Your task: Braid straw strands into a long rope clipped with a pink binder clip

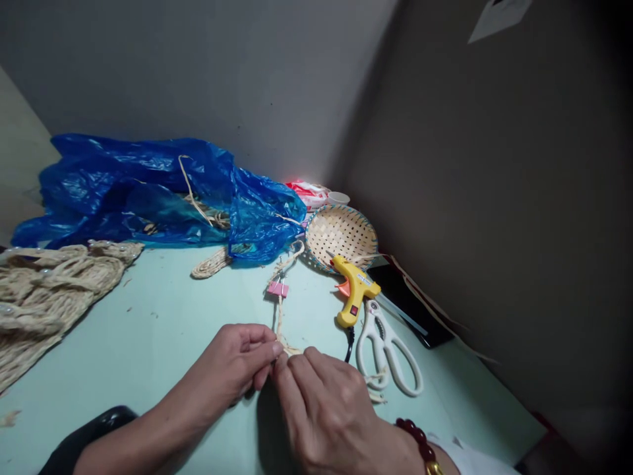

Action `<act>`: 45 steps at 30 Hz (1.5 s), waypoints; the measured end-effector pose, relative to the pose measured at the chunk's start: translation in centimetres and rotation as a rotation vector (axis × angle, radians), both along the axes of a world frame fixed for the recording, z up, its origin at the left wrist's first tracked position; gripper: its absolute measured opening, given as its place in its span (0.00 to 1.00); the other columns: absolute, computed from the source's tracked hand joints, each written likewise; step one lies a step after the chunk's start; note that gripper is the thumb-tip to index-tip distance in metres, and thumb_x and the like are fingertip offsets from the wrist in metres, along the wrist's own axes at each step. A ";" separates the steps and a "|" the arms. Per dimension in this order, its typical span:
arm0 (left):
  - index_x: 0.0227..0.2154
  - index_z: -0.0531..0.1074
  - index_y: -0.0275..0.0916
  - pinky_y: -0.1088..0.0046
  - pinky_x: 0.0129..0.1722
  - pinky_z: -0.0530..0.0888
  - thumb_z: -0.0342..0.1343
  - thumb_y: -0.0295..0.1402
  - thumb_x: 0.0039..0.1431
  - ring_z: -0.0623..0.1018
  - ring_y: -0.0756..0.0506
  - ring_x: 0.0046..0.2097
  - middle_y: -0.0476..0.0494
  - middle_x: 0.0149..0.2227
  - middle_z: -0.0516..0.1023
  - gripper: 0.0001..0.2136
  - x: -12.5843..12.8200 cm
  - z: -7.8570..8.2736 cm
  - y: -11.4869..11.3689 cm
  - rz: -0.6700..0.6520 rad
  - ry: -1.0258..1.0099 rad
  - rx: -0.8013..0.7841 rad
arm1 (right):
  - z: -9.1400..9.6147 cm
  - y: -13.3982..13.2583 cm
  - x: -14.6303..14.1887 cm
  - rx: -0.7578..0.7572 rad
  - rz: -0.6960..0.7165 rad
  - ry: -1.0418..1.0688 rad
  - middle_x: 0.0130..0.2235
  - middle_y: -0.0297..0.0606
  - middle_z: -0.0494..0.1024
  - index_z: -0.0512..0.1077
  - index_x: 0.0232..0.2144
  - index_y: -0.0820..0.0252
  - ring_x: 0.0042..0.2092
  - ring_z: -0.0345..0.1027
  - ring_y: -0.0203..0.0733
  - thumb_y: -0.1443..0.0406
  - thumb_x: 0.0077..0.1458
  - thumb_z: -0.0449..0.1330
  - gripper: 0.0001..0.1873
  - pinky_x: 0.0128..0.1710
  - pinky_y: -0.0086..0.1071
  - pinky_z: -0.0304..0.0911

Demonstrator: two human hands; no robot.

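Observation:
A thin braided straw cord [279, 316] runs toward me across the pale green table [163, 330], with a pink binder clip [277, 288] clamped on it farther up. My left hand [237, 363] pinches the near end of the cord with thumb and fingers closed. My right hand [321, 409] meets it from the right, fingertips pressed on the same end of the cord. A dark red bead bracelet [418, 439] sits on my right wrist.
A yellow glue gun [353, 290] and white scissors [388, 349] lie right of my hands. A round woven basket [341, 234] stands behind them, a dark phone [408, 297] beside. A blue plastic bag [148, 191] and a heap of straw rope [44, 290] fill the left.

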State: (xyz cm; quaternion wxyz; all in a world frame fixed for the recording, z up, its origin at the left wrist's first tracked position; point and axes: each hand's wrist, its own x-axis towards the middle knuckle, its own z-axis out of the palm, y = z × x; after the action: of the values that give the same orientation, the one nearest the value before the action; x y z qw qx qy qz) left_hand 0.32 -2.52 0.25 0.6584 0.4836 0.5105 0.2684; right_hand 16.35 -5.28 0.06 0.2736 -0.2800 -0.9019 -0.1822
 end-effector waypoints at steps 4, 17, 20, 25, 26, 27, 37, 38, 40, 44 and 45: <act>0.23 0.66 0.38 0.78 0.18 0.46 0.57 0.40 0.53 0.52 0.56 0.18 0.59 0.16 0.60 0.12 0.0 0.6 -0.1 0.042 -0.083 -0.027 | 1.7 0.1 0.4 -0.305 0.063 0.119 0.25 0.39 0.74 0.72 0.30 0.65 0.25 0.65 0.41 0.68 0.61 0.52 0.11 0.23 0.34 0.56; 0.23 0.64 0.40 0.77 0.21 0.53 0.53 0.40 0.58 0.55 0.53 0.21 0.59 0.17 0.57 0.12 -0.8 1.0 0.1 -0.099 0.115 0.102 | 2.0 3.6 1.5 -1.423 0.045 0.474 0.30 0.34 0.75 0.72 0.35 0.62 0.32 0.66 0.34 0.62 0.65 0.49 0.14 0.33 0.26 0.59; 0.23 0.63 0.40 0.75 0.26 0.60 0.49 0.40 0.60 0.63 0.50 0.26 0.55 0.21 0.61 0.12 -0.5 1.4 -0.3 -0.145 0.302 0.243 | 1.5 3.6 1.2 -1.359 -0.006 0.473 0.29 0.33 0.73 0.73 0.31 0.62 0.31 0.63 0.34 0.63 0.63 0.51 0.14 0.31 0.26 0.55; 0.28 0.66 0.42 0.68 0.33 0.65 0.39 0.40 0.64 0.72 0.45 0.30 0.49 0.28 0.73 0.15 -0.1 1.5 -1.3 -0.202 0.672 0.468 | 1.1 3.5 1.0 -1.304 -0.065 0.539 0.23 0.30 0.68 0.74 0.26 0.64 0.27 0.57 0.32 0.64 0.61 0.53 0.15 0.27 0.26 0.51; 0.28 0.66 0.42 0.68 0.33 0.65 0.38 0.39 0.65 0.72 0.45 0.30 0.48 0.28 0.74 0.15 -0.2 1.4 -1.5 -0.218 0.718 0.507 | 1.0 3.5 0.9 -1.292 -0.069 0.553 0.22 0.30 0.67 0.74 0.25 0.64 0.26 0.55 0.31 0.65 0.61 0.53 0.15 0.26 0.26 0.50; 0.28 0.66 0.42 0.67 0.33 0.66 0.37 0.39 0.65 0.73 0.45 0.29 0.48 0.27 0.74 0.16 -0.3 1.3 -1.6 -0.230 0.759 0.549 | 0.9 3.4 0.9 -1.282 -0.070 0.561 0.22 0.29 0.65 0.73 0.24 0.65 0.26 0.53 0.31 0.65 0.60 0.53 0.15 0.25 0.26 0.49; 0.23 0.63 0.42 0.74 0.20 0.66 0.43 0.27 0.64 0.72 0.50 0.19 0.54 0.18 0.70 0.13 -0.2 0.9 -2.4 -0.112 0.810 1.104 | 0.6 3.1 0.5 -1.287 0.006 0.661 0.22 0.28 0.57 0.61 0.19 0.62 0.26 0.46 0.31 0.69 0.58 0.51 0.15 0.26 0.27 0.46; 0.24 0.63 0.42 0.75 0.20 0.66 0.43 0.25 0.63 0.73 0.50 0.19 0.54 0.18 0.70 0.12 -0.2 0.6 -2.5 -0.112 0.813 1.166 | 0.6 3.2 0.5 -1.328 0.027 0.692 0.22 0.28 0.57 0.61 0.19 0.62 0.27 0.47 0.31 0.70 0.57 0.51 0.15 0.26 0.27 0.46; 0.27 0.64 0.41 0.74 0.19 0.67 0.44 0.23 0.62 0.74 0.49 0.19 0.53 0.19 0.70 0.11 -0.1 -0.2 -2.7 -0.143 0.859 1.281 | 0.7 3.3 0.5 -1.415 0.064 0.744 0.23 0.29 0.56 0.62 0.19 0.62 0.28 0.48 0.32 0.69 0.57 0.50 0.14 0.27 0.27 0.46; 0.34 0.66 0.38 0.70 0.18 0.69 0.44 0.18 0.57 0.76 0.46 0.20 0.51 0.21 0.71 0.10 0.2 -1.6 -3.1 -0.289 1.119 1.431 | 1.0 3.5 0.2 -1.574 0.127 0.853 0.22 0.29 0.55 0.61 0.18 0.62 0.28 0.47 0.32 0.67 0.57 0.53 0.16 0.28 0.27 0.47; 0.35 0.66 0.38 0.70 0.18 0.69 0.44 0.17 0.55 0.75 0.45 0.20 0.51 0.21 0.70 0.11 0.3 -1.8 -3.3 -0.301 1.170 1.456 | 1.1 3.5 0.1 -1.602 0.122 0.886 0.22 0.29 0.56 0.61 0.18 0.63 0.27 0.48 0.32 0.66 0.56 0.55 0.16 0.27 0.27 0.48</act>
State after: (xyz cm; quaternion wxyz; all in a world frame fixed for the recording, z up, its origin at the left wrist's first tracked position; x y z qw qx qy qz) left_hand 0.63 -5.81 -1.51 -0.1381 0.8943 0.3990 0.1481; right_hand 16.47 -1.77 1.14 0.3276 -0.3822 -0.5845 0.6363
